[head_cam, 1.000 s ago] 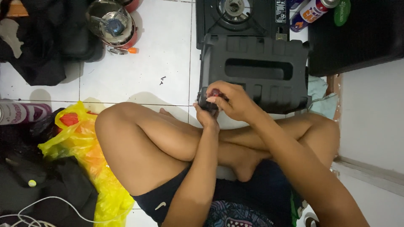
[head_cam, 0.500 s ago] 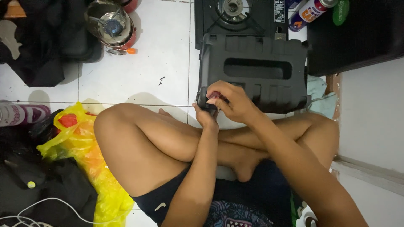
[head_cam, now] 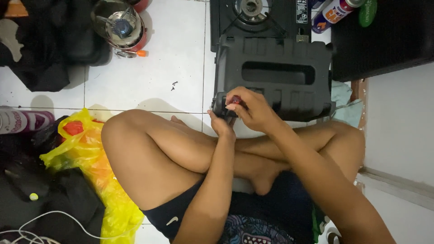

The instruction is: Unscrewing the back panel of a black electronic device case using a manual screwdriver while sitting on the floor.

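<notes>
The right hand (head_cam: 253,108) closes its fingers (head_cam: 235,105) round a small red-handled tool (head_cam: 236,99), pressed to the near left corner of a black plastic case (head_cam: 275,79). The left hand (head_cam: 221,124) curls against that same corner from below; whether it grips anything cannot be told. The case lies on the white tiled floor (head_cam: 149,68), touching a black portable gas stove (head_cam: 257,13) behind it, with a yellow plastic bag (head_cam: 86,153) well to the left.
</notes>
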